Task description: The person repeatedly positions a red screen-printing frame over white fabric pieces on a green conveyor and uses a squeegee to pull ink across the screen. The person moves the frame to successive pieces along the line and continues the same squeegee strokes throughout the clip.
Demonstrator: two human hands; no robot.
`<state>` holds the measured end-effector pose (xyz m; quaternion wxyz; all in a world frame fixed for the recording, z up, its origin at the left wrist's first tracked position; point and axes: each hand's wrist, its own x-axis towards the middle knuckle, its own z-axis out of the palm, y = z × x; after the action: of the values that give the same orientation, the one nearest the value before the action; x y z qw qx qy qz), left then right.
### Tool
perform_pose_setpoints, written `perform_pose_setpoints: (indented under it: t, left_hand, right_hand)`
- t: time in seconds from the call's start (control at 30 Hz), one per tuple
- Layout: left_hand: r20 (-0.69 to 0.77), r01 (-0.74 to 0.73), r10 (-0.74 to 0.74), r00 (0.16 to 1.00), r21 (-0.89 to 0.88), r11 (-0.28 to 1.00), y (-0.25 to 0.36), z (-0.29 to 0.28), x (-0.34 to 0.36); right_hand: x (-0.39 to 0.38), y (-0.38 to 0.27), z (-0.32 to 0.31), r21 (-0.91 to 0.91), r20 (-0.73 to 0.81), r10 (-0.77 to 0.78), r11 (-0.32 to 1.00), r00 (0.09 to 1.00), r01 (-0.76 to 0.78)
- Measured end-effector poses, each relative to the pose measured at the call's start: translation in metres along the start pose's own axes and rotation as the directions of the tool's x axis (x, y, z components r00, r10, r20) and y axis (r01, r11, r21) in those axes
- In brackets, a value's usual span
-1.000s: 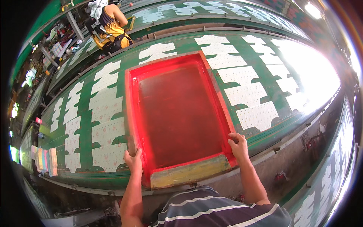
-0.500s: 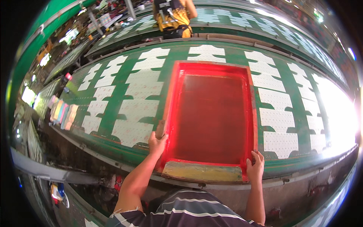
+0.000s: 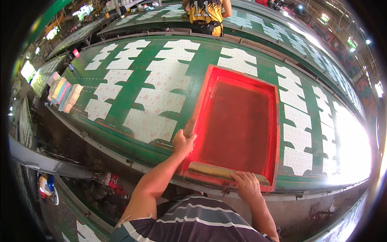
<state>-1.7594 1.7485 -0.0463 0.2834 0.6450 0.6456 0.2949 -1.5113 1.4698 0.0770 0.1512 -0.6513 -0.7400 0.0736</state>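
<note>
A red-coated screen printing frame (image 3: 275, 137) with a dark red mesh (image 3: 238, 125) lies on the green table (image 3: 193, 97), over one column of white cut pieces (image 3: 238, 58). My left hand (image 3: 184, 142) is closed around the frame's left side, near its lower corner. Inside the near end of the frame rests a long squeegee (image 3: 207, 169) with a worn yellowish face. My right hand (image 3: 246, 184) lies over the squeegee's top edge, fingers bent across it and thumb side hidden.
Several columns of white pieces (image 3: 297, 121) lie left and right of the frame, some with faint red prints. A stack of coloured cloth bundles (image 3: 64, 94) sits at the table's left end. Across the table a person (image 3: 205, 16) stands by another long table. A metal rail (image 3: 121, 159) borders the near edge.
My right hand has left the frame's right side and come onto the squeegee. The left hand keeps its hold on the frame. The view has turned, so the frame appears tilted and farther right.
</note>
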Motion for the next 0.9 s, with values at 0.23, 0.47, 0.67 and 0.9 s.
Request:
perform_pose_setpoints:
  t: [0.23, 0.47, 0.67, 0.9]
  left_hand:
    - [-0.033, 0.004, -0.005, 0.999, -0.028, 1.000, 0.010, -0.005, -0.004]
    - [-0.072, -0.080, 0.066, 0.995, -0.216, 0.973, 0.000, -0.002, -0.005]
    - [-0.066, -0.167, 0.153, 0.986, -0.407, 0.898, -0.012, 0.005, -0.002]
    - [-0.056, -0.156, 0.148, 0.987, -0.477, 0.865, -0.011, 0.003, -0.001]
  right_hand:
    - [0.049, -0.015, -0.003, -0.075, 0.239, 0.163, 0.986, 0.957, -0.149]
    - [0.038, -0.033, -0.019, -0.050, 0.267, 0.256, 0.967, 0.929, -0.252]
    - [0.021, -0.051, 0.012, -0.026, 0.076, 0.235, 0.972, 0.969, -0.233]
    - [0.051, -0.023, 0.036, -0.146, -0.105, 0.204, 0.965, 0.973, -0.218]
